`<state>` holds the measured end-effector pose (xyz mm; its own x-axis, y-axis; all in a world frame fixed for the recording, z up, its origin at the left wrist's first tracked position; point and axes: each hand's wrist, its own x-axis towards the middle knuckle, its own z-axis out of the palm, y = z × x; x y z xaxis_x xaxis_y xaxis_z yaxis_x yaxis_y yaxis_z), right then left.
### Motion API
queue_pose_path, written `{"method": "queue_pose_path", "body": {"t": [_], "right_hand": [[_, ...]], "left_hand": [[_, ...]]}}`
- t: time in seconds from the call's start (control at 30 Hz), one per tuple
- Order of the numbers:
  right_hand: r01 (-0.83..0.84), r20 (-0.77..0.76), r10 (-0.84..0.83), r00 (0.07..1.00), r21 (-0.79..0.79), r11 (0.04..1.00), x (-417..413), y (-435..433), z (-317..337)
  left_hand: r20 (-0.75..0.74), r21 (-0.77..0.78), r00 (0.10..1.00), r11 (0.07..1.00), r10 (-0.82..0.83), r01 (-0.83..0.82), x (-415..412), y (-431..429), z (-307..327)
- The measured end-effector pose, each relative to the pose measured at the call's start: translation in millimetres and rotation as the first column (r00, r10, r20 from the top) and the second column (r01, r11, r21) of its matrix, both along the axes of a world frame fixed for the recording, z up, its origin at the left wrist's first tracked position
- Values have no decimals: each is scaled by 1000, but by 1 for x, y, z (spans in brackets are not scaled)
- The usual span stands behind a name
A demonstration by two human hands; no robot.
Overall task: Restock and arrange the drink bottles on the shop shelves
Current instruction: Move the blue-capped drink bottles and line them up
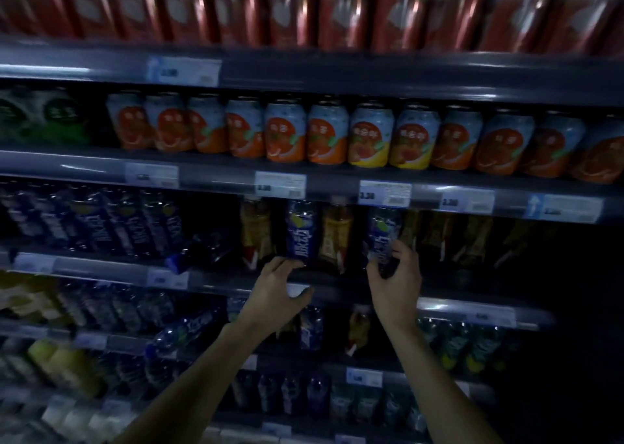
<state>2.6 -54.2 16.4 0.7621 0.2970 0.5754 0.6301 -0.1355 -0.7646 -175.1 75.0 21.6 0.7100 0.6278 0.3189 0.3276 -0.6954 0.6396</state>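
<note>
Two blue-labelled drink bottles are being handled at the front of the third shelf point(216, 280) from the top, among amber tea bottles point(336, 237). The right-hand blue bottle point(383, 237) is gripped low on its body by the right hand point(396, 281), the fingers wrapped round it and the thumb pressed on its near side. The left-hand blue bottle point(302, 232) is touched at its base by the fingertips of the left hand point(278, 286), whose fingers are half spread and curled; whether it is truly gripped cannot be told. The step in hand is judged to be the placing or straightening of these two bottles in their rows. The next move seems to call for each to be set upright and pushed level with its neighbours, label outward. On the same shelf, further left, a blue bottle point(189, 253) is seen lying toppled beside a full row of blue bottles point(101, 221). Orange fruit cans point(287, 133) fill the shelf above.
</note>
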Motion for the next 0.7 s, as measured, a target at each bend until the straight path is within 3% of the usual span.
{"method": "queue_pose_path", "body": {"t": [0.37, 0.7], "right_hand": [[-101, -10, 101, 995, -98, 990, -130, 84, -7], [-125, -14, 125, 992, -191, 974, -210, 136, -26]], "left_hand": [[32, -73, 994, 992, 102, -99, -142, 86, 7], [67, -183, 987, 974, 146, -132, -214, 136, -12]]}}
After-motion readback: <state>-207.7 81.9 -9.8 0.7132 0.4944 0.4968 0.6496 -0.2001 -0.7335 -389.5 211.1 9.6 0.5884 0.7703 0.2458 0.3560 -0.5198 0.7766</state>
